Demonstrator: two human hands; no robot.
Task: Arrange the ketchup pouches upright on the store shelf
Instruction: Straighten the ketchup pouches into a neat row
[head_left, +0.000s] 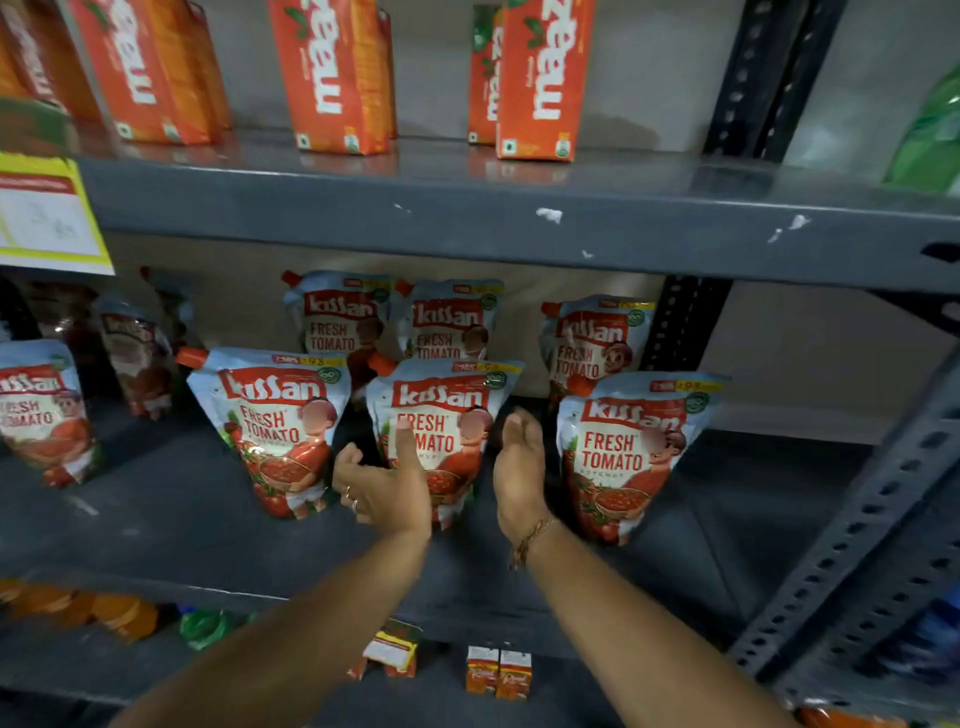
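Observation:
Several red-and-white ketchup pouches stand upright on the grey middle shelf (171, 525). The front row has a left pouch (275, 431), a middle pouch (441, 415) and a right pouch (623, 457). Behind them stand further pouches (337, 322), (449, 322), (592, 338), and one more (39, 410) at the far left. My left hand (384, 483) is open at the middle pouch's left side, thumb across its front. My right hand (519, 467) is open at its right side, palm facing the pouch. Whether either hand touches it is unclear.
Orange juice cartons (337, 78) stand on the upper shelf. A yellow price tag (47, 213) hangs at the left. Dark slotted uprights (857, 530) frame the right side. Small cartons (498, 670) and bottles (202, 626) sit on the lower shelf. A green bottle (930, 140) is at upper right.

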